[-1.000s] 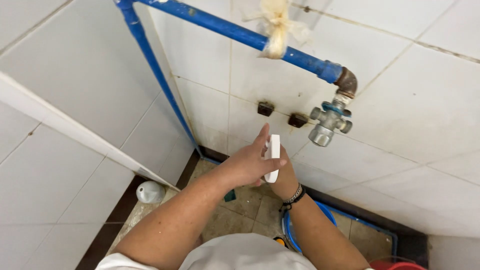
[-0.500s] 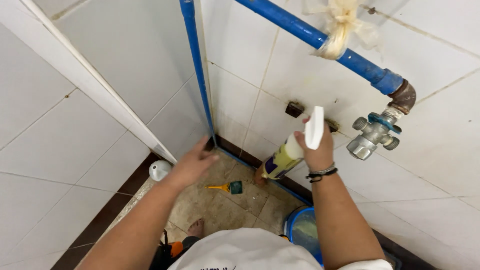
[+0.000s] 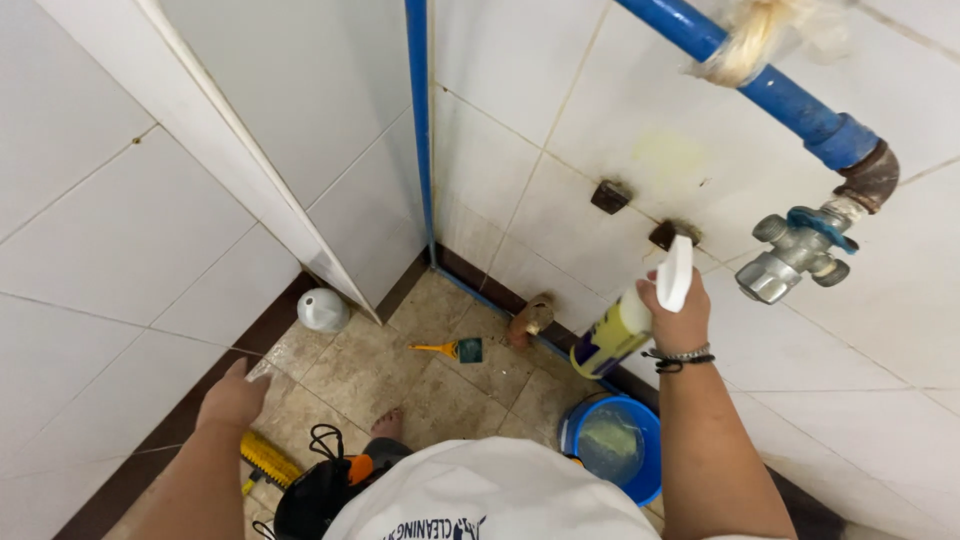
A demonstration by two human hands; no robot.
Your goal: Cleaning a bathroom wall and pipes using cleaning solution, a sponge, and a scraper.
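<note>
1. The person wears a white top with dark blue printed lettering on its front.
2. Both forearms are bare, with no sleeves reaching them.
3. The right hand [image 3: 682, 318] has a dark beaded bracelet and a thin black band at the wrist.
4. The left hand [image 3: 232, 398] carries no glove, ring or band.
5. One foot is bare.

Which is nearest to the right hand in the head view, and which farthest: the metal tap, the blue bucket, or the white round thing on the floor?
From the right hand, which holds a spray bottle:
1. Metal tap, just to its right on the wall.
2. Blue bucket, below it on the floor.
3. White round thing, far to the left by the partition's foot.
</note>
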